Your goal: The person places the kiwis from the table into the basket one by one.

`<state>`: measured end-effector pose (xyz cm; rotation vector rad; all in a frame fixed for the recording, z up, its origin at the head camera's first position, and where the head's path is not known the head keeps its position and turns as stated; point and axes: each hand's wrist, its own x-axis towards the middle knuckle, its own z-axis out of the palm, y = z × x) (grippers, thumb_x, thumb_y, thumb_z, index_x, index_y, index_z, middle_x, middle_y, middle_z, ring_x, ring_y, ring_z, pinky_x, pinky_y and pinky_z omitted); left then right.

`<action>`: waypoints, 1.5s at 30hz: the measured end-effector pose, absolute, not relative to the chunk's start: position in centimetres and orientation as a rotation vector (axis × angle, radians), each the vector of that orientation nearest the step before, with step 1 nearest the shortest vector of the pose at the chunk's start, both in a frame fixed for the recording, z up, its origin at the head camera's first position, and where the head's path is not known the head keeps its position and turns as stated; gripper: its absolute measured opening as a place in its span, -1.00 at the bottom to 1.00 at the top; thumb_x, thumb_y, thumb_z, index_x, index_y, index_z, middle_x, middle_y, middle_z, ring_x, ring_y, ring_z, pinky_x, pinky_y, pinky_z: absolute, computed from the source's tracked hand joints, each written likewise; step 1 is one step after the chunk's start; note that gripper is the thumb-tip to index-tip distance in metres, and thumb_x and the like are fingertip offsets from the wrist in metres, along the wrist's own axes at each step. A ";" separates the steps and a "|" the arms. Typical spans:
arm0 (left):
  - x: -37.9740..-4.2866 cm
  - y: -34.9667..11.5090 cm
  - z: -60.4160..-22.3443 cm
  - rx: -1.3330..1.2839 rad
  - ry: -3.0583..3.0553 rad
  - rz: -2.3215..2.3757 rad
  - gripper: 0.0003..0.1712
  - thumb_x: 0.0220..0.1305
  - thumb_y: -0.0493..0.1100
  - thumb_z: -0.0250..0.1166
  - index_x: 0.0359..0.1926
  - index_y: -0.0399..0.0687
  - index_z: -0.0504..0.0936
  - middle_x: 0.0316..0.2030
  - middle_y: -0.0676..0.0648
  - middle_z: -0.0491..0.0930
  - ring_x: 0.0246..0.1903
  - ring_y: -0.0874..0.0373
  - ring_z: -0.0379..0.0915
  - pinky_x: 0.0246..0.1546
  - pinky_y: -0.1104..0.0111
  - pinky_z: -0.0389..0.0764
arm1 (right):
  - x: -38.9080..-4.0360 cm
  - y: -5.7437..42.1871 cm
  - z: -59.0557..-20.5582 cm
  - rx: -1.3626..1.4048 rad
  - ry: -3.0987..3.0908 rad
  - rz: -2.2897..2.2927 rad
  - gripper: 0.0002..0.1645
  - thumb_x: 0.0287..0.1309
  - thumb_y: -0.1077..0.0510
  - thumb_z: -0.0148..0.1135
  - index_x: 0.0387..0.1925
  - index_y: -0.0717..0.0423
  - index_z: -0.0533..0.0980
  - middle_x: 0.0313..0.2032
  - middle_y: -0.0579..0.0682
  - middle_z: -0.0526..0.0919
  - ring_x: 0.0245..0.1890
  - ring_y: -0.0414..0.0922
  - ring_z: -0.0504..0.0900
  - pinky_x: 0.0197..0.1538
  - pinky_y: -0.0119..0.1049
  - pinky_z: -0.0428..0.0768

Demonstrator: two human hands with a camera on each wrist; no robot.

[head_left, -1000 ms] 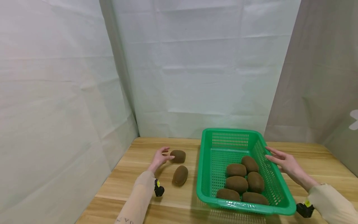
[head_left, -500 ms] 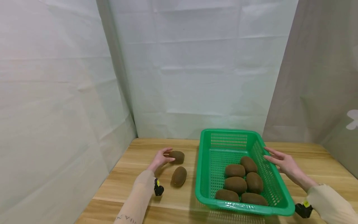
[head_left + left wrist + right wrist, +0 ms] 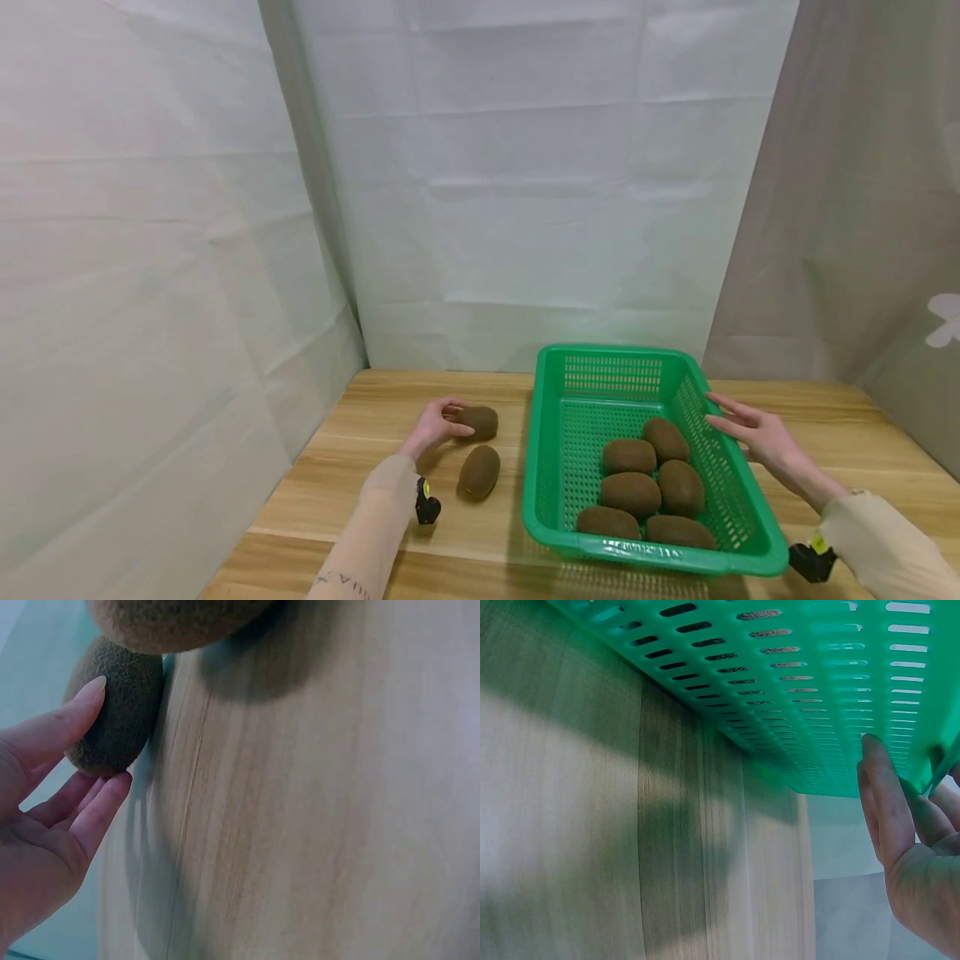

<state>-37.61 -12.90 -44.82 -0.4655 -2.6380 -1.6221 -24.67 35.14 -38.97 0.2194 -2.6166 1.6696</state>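
Observation:
In the head view my left hand (image 3: 435, 425) is at the far kiwi (image 3: 480, 422) on the table. The left wrist view has the thumb laid across that brown, fuzzy kiwi (image 3: 120, 705) and the fingertips against its end, so the hand pinches it. A second kiwi (image 3: 478, 472) lies nearer, just in front of it. On the right stands a green plastic basket (image 3: 652, 550) with slotted walls. My right hand (image 3: 765, 437) holds its right rim; in the right wrist view some fingers (image 3: 889, 799) lie along the outer wall and others reach over the rim.
Several kiwis (image 3: 630, 494) lie in the right and near part of the basket. The wooden table (image 3: 300, 517) meets a pale cloth backdrop (image 3: 525, 208) behind and at the left. A greyish cloth (image 3: 862, 250) hangs at the right.
My left hand has closed in on the far kiwi, its fingers and thumb now at it, and the kiwi has shifted slightly right. The right hand stays at the basket rim.

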 end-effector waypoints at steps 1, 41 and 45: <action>-37.6 -12.9 -44.9 -0.459 -2.640 -1.628 -0.45 -0.17 -0.39 0.46 -0.06 -0.39 0.50 -0.14 -0.28 0.50 -0.13 -0.16 0.42 -0.17 0.16 0.49 | -24.7 35.1 -39.0 0.220 -2.618 1.669 -0.25 0.26 -0.03 0.04 0.32 0.26 0.05 0.21 0.41 0.12 0.10 0.28 0.23 -0.13 0.03 0.48; -36.0 -6.0 -33.5 -0.506 -2.373 -1.850 -0.44 -0.23 -0.16 0.53 -0.08 -0.12 0.63 -0.20 -0.04 0.58 -0.17 0.09 0.45 -0.18 0.24 0.47 | -24.9 35.4 -39.0 0.217 -2.624 1.652 -0.25 0.27 -0.04 0.02 0.33 0.25 0.05 0.20 0.41 0.12 0.11 0.26 0.22 -0.14 0.02 0.48; -35.6 -3.9 -32.6 -0.563 -2.399 -1.835 -0.45 -0.23 -0.16 0.53 -0.09 -0.13 0.63 -0.24 -0.03 0.59 -0.21 0.12 0.46 -0.24 0.29 0.49 | -24.8 35.4 -39.1 0.223 -2.636 1.648 -0.24 0.27 -0.06 0.01 0.33 0.25 0.04 0.21 0.39 0.11 0.13 0.28 0.17 -0.10 0.10 0.44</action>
